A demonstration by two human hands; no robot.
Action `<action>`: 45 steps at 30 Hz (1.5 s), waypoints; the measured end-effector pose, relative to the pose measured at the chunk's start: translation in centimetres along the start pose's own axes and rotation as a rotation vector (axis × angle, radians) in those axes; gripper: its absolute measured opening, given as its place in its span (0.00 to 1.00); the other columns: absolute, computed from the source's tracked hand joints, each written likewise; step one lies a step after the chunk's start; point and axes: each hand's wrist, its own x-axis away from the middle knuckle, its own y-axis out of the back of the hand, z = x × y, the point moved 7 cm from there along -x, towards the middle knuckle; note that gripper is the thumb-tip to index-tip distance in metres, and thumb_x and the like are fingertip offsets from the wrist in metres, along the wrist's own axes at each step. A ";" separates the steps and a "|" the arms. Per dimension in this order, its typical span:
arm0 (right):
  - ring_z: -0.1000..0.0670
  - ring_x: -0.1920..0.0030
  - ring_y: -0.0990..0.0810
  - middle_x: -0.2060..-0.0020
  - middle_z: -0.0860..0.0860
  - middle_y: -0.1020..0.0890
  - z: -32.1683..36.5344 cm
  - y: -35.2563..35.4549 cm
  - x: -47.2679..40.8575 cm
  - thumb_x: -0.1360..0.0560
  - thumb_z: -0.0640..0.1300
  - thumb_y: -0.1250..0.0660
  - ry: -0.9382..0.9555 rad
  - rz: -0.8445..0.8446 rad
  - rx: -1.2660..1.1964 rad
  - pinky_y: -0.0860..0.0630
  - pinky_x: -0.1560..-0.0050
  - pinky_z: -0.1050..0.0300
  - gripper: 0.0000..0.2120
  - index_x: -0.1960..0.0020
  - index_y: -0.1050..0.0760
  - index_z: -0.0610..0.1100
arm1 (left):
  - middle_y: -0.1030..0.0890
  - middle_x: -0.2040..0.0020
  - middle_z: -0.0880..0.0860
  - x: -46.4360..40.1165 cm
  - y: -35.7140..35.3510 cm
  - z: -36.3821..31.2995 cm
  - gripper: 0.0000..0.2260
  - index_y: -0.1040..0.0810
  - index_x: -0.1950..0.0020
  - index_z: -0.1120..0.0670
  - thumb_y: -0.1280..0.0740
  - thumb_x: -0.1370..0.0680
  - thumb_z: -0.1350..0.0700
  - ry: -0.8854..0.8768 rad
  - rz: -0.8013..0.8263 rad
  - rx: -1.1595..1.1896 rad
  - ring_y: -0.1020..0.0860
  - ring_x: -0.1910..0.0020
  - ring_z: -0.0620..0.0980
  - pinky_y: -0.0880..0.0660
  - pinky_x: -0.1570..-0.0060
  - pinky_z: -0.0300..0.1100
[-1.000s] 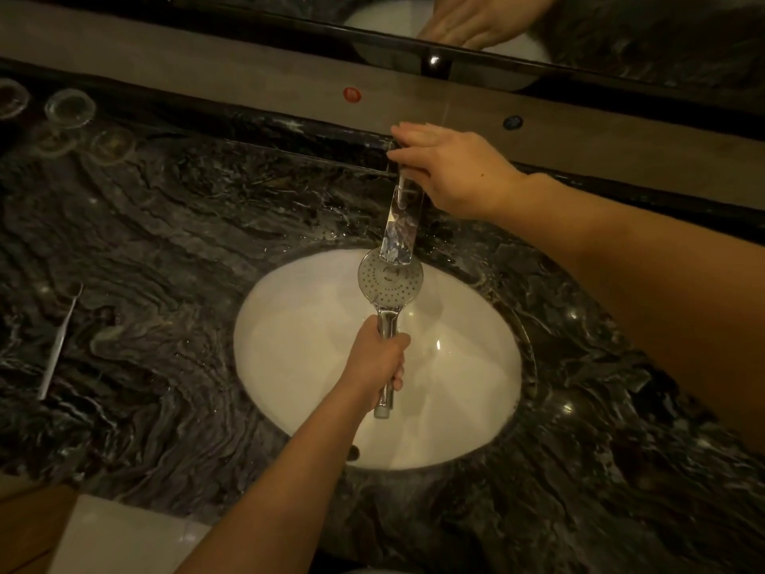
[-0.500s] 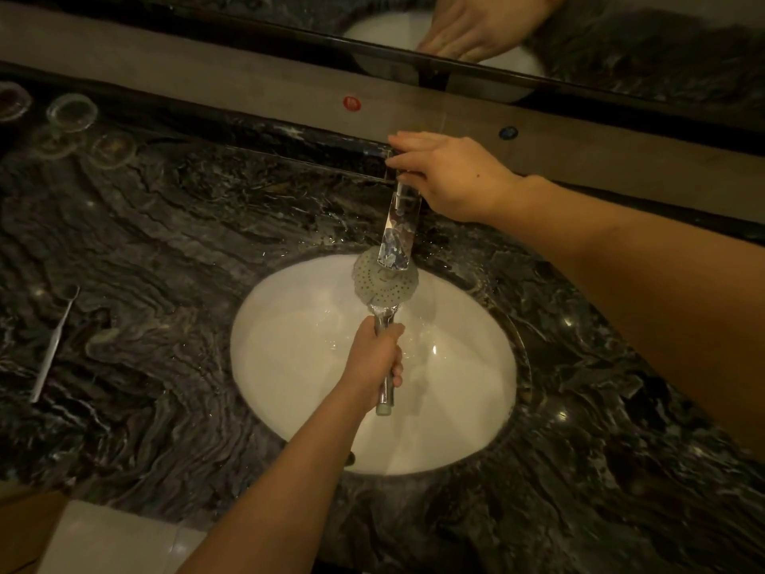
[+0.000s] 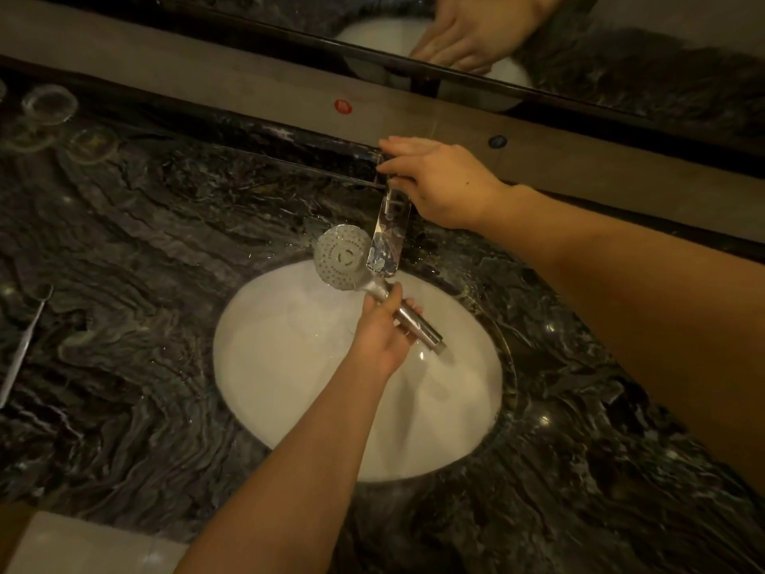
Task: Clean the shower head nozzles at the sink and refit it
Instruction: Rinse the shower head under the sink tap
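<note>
A chrome shower head (image 3: 342, 257) with a round dotted nozzle face is held over the white oval sink (image 3: 289, 387). My left hand (image 3: 387, 331) grips its handle, which slants down to the right; the face tilts up and to the left, beside the chrome tap spout (image 3: 389, 234). My right hand (image 3: 439, 180) rests on top of the tap at the back of the sink, fingers straight and pointing left. Whether water runs from the spout I cannot tell.
The sink is set in a dark veined marble counter (image 3: 124, 366). A thin metal tool (image 3: 22, 345) lies at the left edge. Clear glass dishes (image 3: 49, 103) stand at the back left. A mirror (image 3: 579, 43) runs along the back wall, with red (image 3: 342, 105) and blue (image 3: 497, 140) dots below it.
My left hand has swung the shower head: its face moved from under the spout out to the left, and the handle now slants to the right. My right hand stayed on the tap.
</note>
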 end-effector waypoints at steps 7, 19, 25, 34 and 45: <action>0.49 0.23 0.38 0.24 0.48 0.32 0.0 -0.1 0.0 0.17 0.46 0.41 0.011 -0.016 0.006 0.37 0.26 0.48 0.17 0.30 0.26 0.46 | 0.22 0.47 0.56 -1.2 0.1 -1.1 0.07 0.23 0.41 0.50 0.31 0.18 0.59 0.003 -0.028 0.149 0.20 0.50 0.56 0.21 0.54 0.56; 0.49 0.23 0.39 0.24 0.49 0.33 0.0 0.0 0.1 0.17 0.45 0.42 0.004 -0.001 -0.001 0.39 0.24 0.49 0.17 0.29 0.27 0.46 | 0.19 0.44 0.57 -1.1 2.9 -4.7 0.15 0.24 0.37 0.58 0.28 0.21 0.55 0.024 -0.053 0.498 0.21 0.40 0.61 0.24 0.44 0.61; 0.49 0.23 0.39 0.24 0.49 0.33 0.1 0.1 0.1 0.17 0.45 0.42 -0.003 0.005 -0.010 0.38 0.25 0.47 0.18 0.29 0.27 0.46 | 0.21 0.60 0.58 0.4 4.4 -5.6 0.04 0.25 0.50 0.61 0.38 0.17 0.65 -0.021 0.095 0.386 0.22 0.56 0.56 0.26 0.40 0.60; 0.49 0.23 0.38 0.25 0.49 0.32 0.0 0.0 0.0 0.17 0.45 0.41 -0.006 -0.006 -0.007 0.36 0.26 0.46 0.17 0.30 0.26 0.46 | 0.37 0.78 0.46 3.3 6.7 -0.1 0.18 0.35 0.68 0.50 0.32 0.21 0.56 0.182 -0.002 -0.085 0.40 0.84 0.43 0.41 0.84 0.34; 0.48 0.23 0.38 0.25 0.48 0.32 0.1 0.1 0.1 0.18 0.44 0.41 0.008 -0.012 -0.011 0.36 0.26 0.46 0.15 0.33 0.23 0.46 | 0.39 0.79 0.46 3.7 4.3 2.3 0.22 0.35 0.73 0.50 0.29 0.22 0.49 0.300 0.244 -0.462 0.41 0.84 0.43 0.44 0.82 0.34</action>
